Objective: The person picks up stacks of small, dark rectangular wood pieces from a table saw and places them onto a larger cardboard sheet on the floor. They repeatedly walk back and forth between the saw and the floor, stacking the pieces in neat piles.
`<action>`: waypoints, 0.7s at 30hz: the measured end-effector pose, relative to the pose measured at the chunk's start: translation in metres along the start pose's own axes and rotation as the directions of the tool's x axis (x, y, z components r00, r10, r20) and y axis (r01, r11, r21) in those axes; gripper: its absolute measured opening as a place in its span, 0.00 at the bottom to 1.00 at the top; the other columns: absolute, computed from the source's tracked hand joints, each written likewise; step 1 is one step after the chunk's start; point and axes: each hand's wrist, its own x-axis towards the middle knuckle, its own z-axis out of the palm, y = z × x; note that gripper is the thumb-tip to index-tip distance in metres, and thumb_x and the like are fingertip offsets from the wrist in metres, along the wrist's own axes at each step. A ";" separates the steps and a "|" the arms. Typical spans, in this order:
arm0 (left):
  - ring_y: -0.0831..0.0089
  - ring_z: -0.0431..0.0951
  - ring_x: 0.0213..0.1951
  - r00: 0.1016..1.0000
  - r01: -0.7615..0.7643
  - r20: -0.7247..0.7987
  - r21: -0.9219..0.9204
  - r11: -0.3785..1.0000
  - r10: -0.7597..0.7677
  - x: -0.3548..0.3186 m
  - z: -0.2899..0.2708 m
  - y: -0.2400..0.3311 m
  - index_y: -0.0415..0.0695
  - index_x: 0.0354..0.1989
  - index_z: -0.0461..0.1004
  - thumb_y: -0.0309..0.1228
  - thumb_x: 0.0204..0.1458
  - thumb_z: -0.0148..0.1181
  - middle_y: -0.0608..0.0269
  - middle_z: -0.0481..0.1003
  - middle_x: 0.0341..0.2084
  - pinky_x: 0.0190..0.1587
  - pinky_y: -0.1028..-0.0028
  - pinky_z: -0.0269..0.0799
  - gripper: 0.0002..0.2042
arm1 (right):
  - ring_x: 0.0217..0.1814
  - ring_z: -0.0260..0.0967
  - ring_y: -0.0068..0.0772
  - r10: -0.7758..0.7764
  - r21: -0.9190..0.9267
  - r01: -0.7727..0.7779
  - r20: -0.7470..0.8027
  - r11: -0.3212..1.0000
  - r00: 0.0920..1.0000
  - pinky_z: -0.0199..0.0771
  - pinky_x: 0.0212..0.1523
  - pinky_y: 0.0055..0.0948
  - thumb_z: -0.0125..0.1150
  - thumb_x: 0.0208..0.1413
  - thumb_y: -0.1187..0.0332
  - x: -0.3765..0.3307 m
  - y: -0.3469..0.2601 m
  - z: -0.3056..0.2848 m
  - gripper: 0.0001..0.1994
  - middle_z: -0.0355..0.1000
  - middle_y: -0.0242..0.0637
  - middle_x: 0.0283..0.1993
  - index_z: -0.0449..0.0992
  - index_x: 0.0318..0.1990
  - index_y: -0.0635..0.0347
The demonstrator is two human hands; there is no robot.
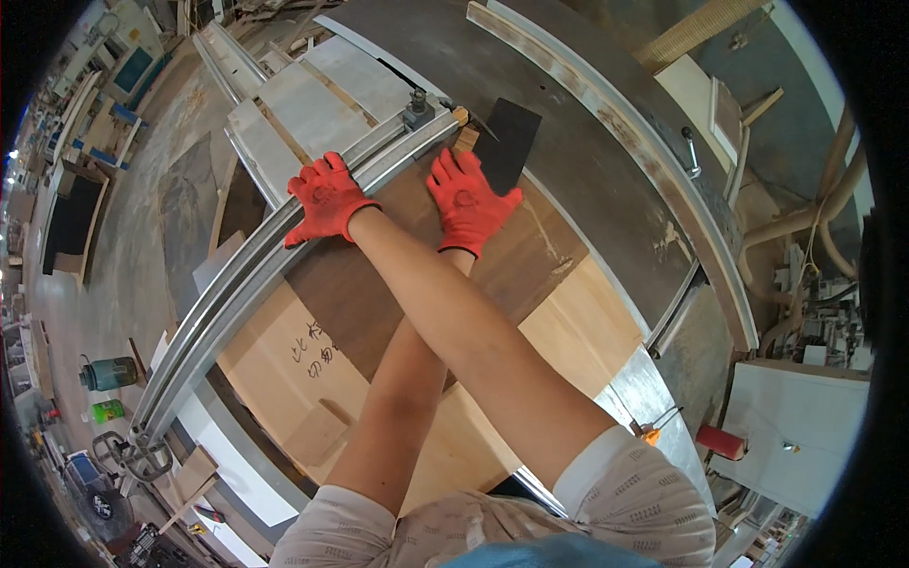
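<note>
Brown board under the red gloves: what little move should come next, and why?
Probably press the brown board snug against the metal rail. The left hand lies flat on the board and the right hand rests on the rail, arms crossed, so both seem to be lining them up.

Red gloves (327,199); dark brown board (379,284); pale tan panel (284,369); black sheet (508,142).
</note>
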 end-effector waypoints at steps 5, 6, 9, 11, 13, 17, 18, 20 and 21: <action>0.46 0.61 0.63 1.000 0.004 -0.024 -0.001 1.000 -0.004 0.004 0.008 0.000 0.42 0.49 0.67 0.54 0.30 0.78 0.41 0.66 0.57 0.64 0.48 0.54 0.41 | 0.65 0.60 0.41 -0.002 0.003 0.002 -0.027 1.000 1.000 0.40 0.71 0.43 0.66 0.35 0.26 0.004 0.008 0.005 0.46 0.71 0.40 0.56 0.75 0.56 0.53; 0.46 0.61 0.64 1.000 0.005 -0.023 0.003 1.000 -0.004 0.005 0.010 0.000 0.42 0.50 0.67 0.54 0.30 0.78 0.41 0.66 0.57 0.65 0.48 0.54 0.41 | 0.66 0.60 0.41 -0.002 0.002 0.002 -0.016 1.000 1.000 0.40 0.71 0.43 0.66 0.35 0.26 0.005 0.010 0.006 0.47 0.71 0.40 0.57 0.75 0.57 0.53; 0.46 0.61 0.64 1.000 0.016 -0.012 0.015 1.000 -0.016 0.008 0.011 -0.005 0.43 0.50 0.67 0.55 0.30 0.77 0.41 0.66 0.57 0.65 0.48 0.54 0.41 | 0.67 0.59 0.41 -0.002 -0.003 0.002 0.012 1.000 1.000 0.38 0.72 0.44 0.66 0.35 0.26 0.008 0.010 0.007 0.47 0.71 0.40 0.57 0.75 0.57 0.52; 0.46 0.60 0.64 0.999 0.029 0.012 0.008 1.000 -0.029 0.010 0.011 -0.005 0.43 0.50 0.68 0.54 0.30 0.77 0.41 0.67 0.57 0.65 0.48 0.54 0.40 | 0.67 0.59 0.40 0.011 -0.016 -0.010 0.020 1.000 1.000 0.37 0.73 0.45 0.65 0.34 0.26 0.009 0.011 0.008 0.47 0.70 0.40 0.57 0.75 0.58 0.52; 0.46 0.60 0.64 0.999 0.038 0.022 -0.001 0.999 -0.038 0.011 0.012 -0.005 0.42 0.49 0.68 0.54 0.30 0.77 0.42 0.67 0.56 0.65 0.48 0.54 0.40 | 0.68 0.59 0.40 0.017 -0.005 -0.017 0.004 1.000 1.000 0.36 0.74 0.46 0.65 0.34 0.25 0.009 0.013 0.011 0.48 0.70 0.40 0.57 0.75 0.58 0.51; 0.49 0.63 0.60 0.999 -0.010 -0.036 0.043 0.999 0.012 0.012 0.015 -0.007 0.44 0.48 0.67 0.56 0.31 0.74 0.45 0.67 0.54 0.61 0.51 0.56 0.38 | 0.68 0.59 0.40 0.014 0.015 -0.014 -0.022 1.000 1.000 0.33 0.75 0.47 0.65 0.34 0.25 0.012 0.016 0.015 0.48 0.70 0.40 0.58 0.75 0.58 0.50; 0.49 0.63 0.60 0.999 -0.010 -0.035 0.041 0.999 0.012 0.012 0.016 -0.007 0.44 0.48 0.67 0.55 0.32 0.74 0.45 0.67 0.53 0.61 0.51 0.56 0.38 | 0.68 0.59 0.40 0.013 0.008 -0.012 -0.023 1.000 1.000 0.33 0.75 0.47 0.65 0.34 0.25 0.013 0.016 0.016 0.48 0.70 0.40 0.58 0.75 0.59 0.50; 0.49 0.63 0.60 1.000 -0.009 -0.029 0.039 0.999 0.010 0.012 0.017 -0.008 0.44 0.48 0.67 0.55 0.32 0.74 0.45 0.67 0.53 0.61 0.51 0.56 0.38 | 0.68 0.58 0.40 0.011 -0.002 -0.011 -0.023 1.000 1.000 0.33 0.75 0.47 0.65 0.34 0.25 0.014 0.016 0.017 0.48 0.70 0.40 0.58 0.75 0.59 0.50; 0.49 0.63 0.60 1.000 -0.006 -0.028 0.033 0.999 0.006 0.012 0.017 -0.008 0.44 0.48 0.67 0.54 0.32 0.74 0.45 0.67 0.53 0.61 0.51 0.56 0.38 | 0.68 0.58 0.40 0.018 0.003 -0.018 -0.008 1.000 1.000 0.33 0.75 0.47 0.65 0.34 0.25 0.014 0.017 0.017 0.48 0.70 0.39 0.58 0.75 0.59 0.50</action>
